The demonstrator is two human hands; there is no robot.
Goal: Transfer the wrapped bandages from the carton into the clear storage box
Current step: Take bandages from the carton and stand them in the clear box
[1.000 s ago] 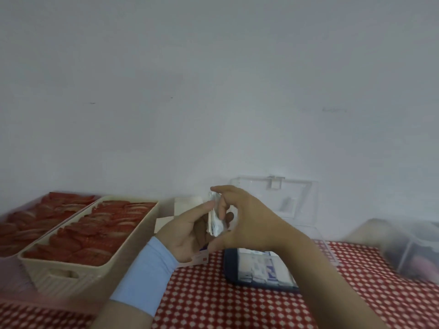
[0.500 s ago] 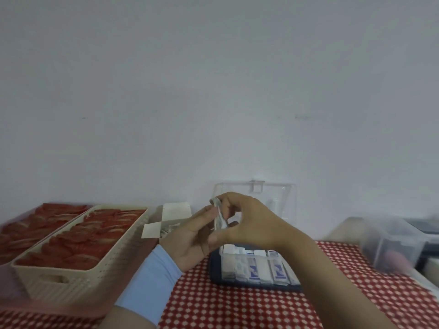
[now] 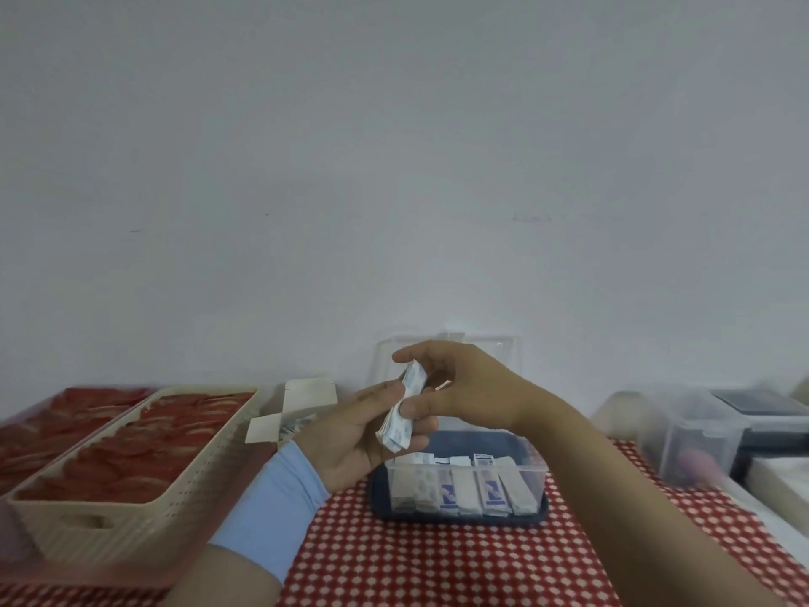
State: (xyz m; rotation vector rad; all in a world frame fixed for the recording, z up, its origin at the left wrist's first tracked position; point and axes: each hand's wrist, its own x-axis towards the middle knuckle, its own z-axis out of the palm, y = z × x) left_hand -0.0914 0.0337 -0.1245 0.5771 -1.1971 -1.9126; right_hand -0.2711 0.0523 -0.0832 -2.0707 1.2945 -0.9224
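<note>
Slippage was the danger there, I thought, said the first. The stack of wrapped bandages (image 3: 402, 414) was thin, slick paper, held in the air over the cloth-covered desk (image 3: 437, 571), and it fanned a little at its lower end. Had either pinch eased, the outer ones could have slid out and scattered.

And the box? asked the second.

The clear storage box (image 3: 533, 478) stood just below, a bit to the right, on a dark tray (image 3: 459, 517), its lid (image 3: 510, 357) up. A row of bandages stood upright in it. Gaps looked narrow, so a stack pushed in crooked might have buckled or tipped its neighbours.

How did the fingers sit?

The left hand (image 3: 350, 435) gripped the lower end, its fingers (image 3: 374, 395) curled behind the stack. The right hand (image 3: 468, 387) pinched the top end, forefinger over the top, thumb on the near face. The stack stood nearly upright, leaning slightly, caught between both grips.

And the carton?

The carton (image 3: 306, 394) lay open behind the left hand, flaps out, beside a cream basket (image 3: 131, 532). Something pale showed in its mouth, too blurred to name.
</note>
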